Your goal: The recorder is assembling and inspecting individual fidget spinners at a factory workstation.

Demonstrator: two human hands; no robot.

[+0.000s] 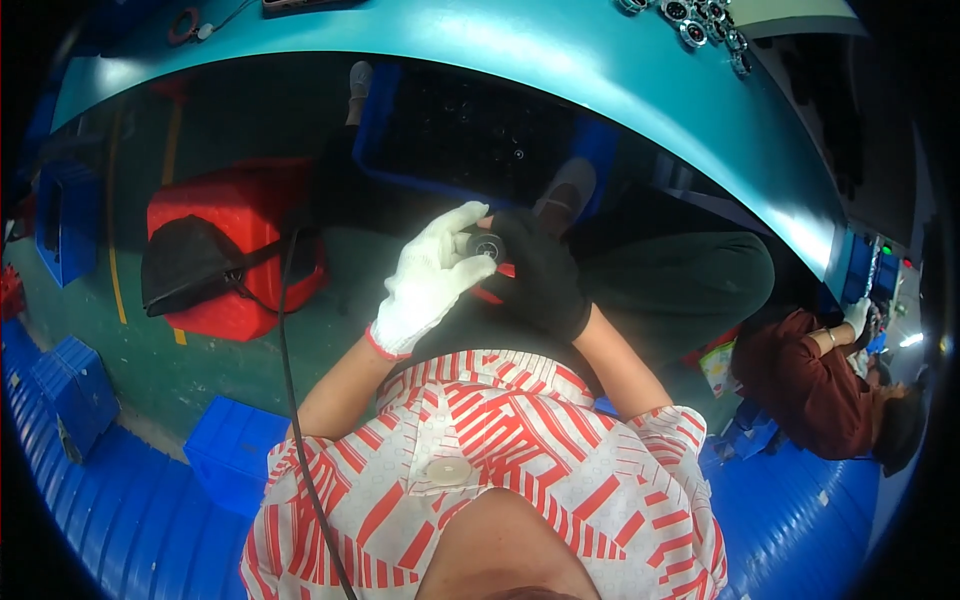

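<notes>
My left hand (425, 280), in a white knit glove with a red cuff, is closed with thumb and fingers around a small round black part (487, 249). The part has a metallic ring-shaped face turned up. From the other side my right hand (545, 275), in a black glove, closes against the same part. A bare fingertip shows beside it. Small red pieces (506, 270) show at the black glove's edge; whether they belong to the glove or are held, I cannot tell. Both hands are above my lap, and most of the right fingers are hidden.
Ahead curves a teal table (480, 40) with several round chrome-rimmed parts (700, 22) at its right. Below it stands a blue crate (365, 140) of dark parts. A red stool (190, 285) carries a black bag (190, 265). A cable hangs on my left; another person (815, 385) sits right.
</notes>
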